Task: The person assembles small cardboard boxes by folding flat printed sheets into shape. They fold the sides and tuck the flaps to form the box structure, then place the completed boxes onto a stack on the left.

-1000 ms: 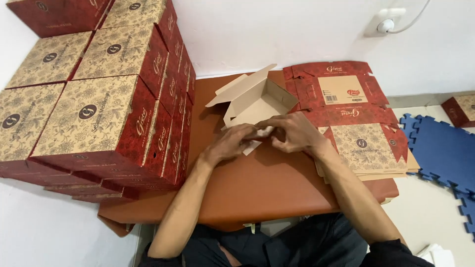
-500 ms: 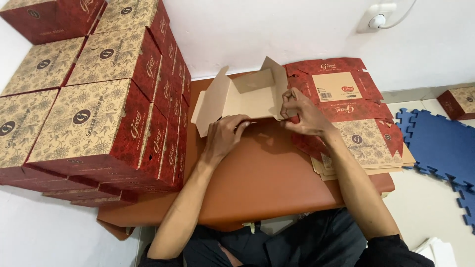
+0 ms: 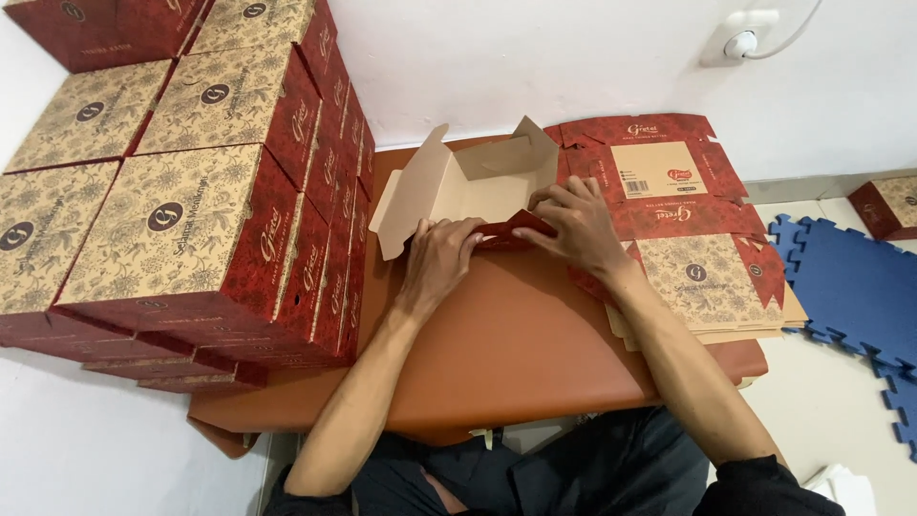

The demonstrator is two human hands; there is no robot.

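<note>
both hands pinch the half-folded box (image 3: pixel 478 191) mid-table, left hand (image 3: pixel 441 256) and right hand (image 3: pixel 576 222) clamping its red front wall; loosen either and the flaps likely spring open; the stacked boxes (image 3: pixel 191 191) crowd close.

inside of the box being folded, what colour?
Plain tan-brown cardboard inside the half-folded box; head view.

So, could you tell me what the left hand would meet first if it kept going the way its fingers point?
The left hand points away from the person, so it would likely meet the half-folded cardboard box it already touches; depth is unclear.
</note>
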